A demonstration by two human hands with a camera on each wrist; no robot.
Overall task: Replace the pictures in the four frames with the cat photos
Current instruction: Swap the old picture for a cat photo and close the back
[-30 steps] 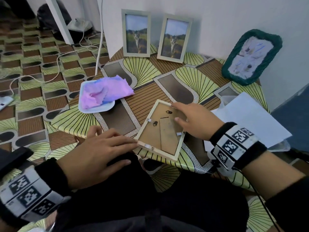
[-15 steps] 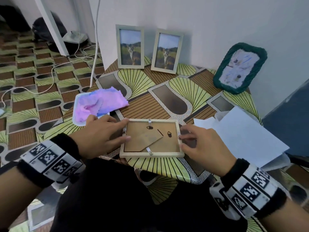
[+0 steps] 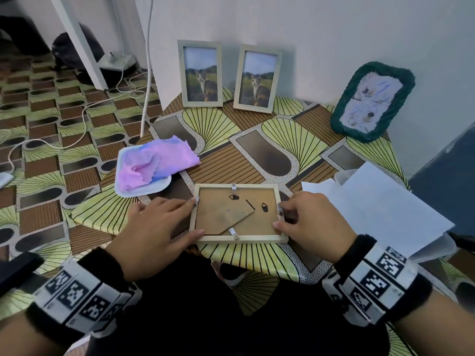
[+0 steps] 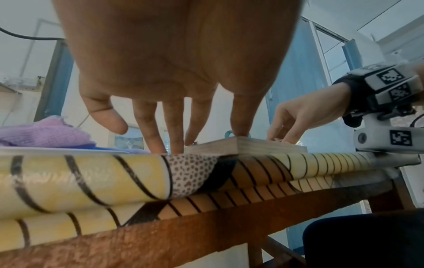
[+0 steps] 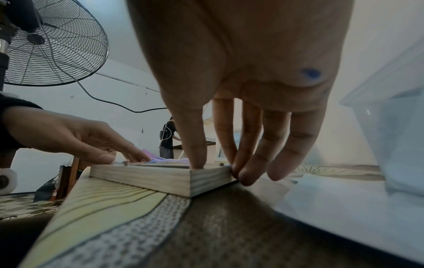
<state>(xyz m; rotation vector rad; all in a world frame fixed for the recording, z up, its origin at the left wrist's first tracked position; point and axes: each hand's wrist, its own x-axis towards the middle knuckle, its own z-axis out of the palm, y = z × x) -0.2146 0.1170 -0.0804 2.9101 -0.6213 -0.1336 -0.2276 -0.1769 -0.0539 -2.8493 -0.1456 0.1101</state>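
Right now the wooden frame (image 3: pixel 239 213) lies face down on the table (image 3: pixel 257 155), at its near edge, with its long axis running left to right between the two hands. Its brown backing board (image 3: pixel 257 201) faces up, the folded stand leg lying flat across it, and small metal tabs sit at the middle of each side.

The left hand (image 3: pixel 154 227) is at the frame's left short side: fingers straight and relaxed, the index tip touching the tab (image 3: pixel 196 201) there, the thumb lying on the near left corner. The left wrist view shows the other fingertips down on the table just beside the frame's edge. It grips nothing.

The right hand (image 3: pixel 305 222) is at the opposite short side. Its fingers (image 5: pixel 243 174) are curled against the frame's right edge while the thumb presses down on top of the near right corner, so it is pinching the rail, close to the right tab (image 3: pixel 280 210).

So each hand is nearest the tab on its own side; the far tab (image 3: pixel 233 187) and the near tab (image 3: pixel 232 232) lie on the long sides, between the hands. My reading is that the tabs must be turned aside so the backing can lift out.

Behind the frame, two upright frames (image 3: pixel 201 73) with cat photos lean on the wall, a green woven frame (image 3: pixel 372 98) to their right. White paper sheets (image 3: pixel 372 201) lie right of the frame.
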